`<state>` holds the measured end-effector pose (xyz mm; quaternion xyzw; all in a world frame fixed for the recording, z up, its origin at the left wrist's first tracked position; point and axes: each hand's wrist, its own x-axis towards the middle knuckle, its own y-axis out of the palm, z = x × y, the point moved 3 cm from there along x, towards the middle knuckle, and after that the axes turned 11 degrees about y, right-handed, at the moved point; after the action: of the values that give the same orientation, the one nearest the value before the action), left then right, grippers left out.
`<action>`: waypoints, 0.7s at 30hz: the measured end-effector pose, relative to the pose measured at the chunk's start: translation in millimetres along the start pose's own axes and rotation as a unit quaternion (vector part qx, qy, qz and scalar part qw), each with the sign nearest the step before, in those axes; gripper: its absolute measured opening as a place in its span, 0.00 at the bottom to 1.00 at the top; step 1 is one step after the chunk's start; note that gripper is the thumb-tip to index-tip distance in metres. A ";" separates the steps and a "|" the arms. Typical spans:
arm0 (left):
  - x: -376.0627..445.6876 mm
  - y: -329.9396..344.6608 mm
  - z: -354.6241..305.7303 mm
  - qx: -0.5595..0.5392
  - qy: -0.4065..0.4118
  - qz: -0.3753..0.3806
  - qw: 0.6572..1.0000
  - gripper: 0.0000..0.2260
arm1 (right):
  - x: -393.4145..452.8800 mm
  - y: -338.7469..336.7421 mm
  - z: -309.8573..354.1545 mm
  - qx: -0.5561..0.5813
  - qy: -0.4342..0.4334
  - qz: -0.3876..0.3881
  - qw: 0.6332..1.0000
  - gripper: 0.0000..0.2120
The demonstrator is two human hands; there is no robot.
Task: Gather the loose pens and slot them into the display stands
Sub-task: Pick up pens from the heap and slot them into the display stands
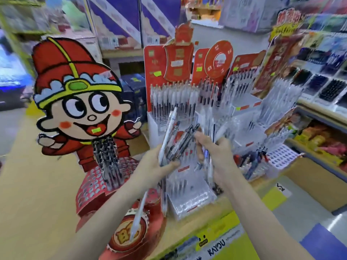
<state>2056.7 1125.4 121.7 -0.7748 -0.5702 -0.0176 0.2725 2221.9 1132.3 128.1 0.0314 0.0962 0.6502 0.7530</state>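
Pen stands [174, 102] crowd counter; bare wood [37, 194] leftward.

Obscured and blurred areas

Your left hand [159, 164] hides the lower ends of the bundled pens [178, 139]. Motion blur makes the display stands [189, 194] slot contents unreadable; right-side shelves [326, 87] are cut off.

Loose pens [177, 139] fanned upright, w/ display stands [189, 196] behind.

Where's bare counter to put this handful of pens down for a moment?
Bare tan counter lies left of the cartoon cutout stand, and a smaller strip sits right of the clear acrylic stand, before the yellow edge. Straight ahead is crowded: racks of pens fill it. Both left hand and right hand grip pens.
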 end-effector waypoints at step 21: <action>-132.1 -61.6 35.5 0.243 -0.172 -0.194 0.935 0.04 | -14.0 49.6 -56.0 -0.381 -0.245 0.075 0.888 0.07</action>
<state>1945.6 1038.0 71.6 -0.5508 -0.7344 0.2025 0.3410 2161.4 1121.7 83.2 -0.0929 -0.3492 0.6630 0.6556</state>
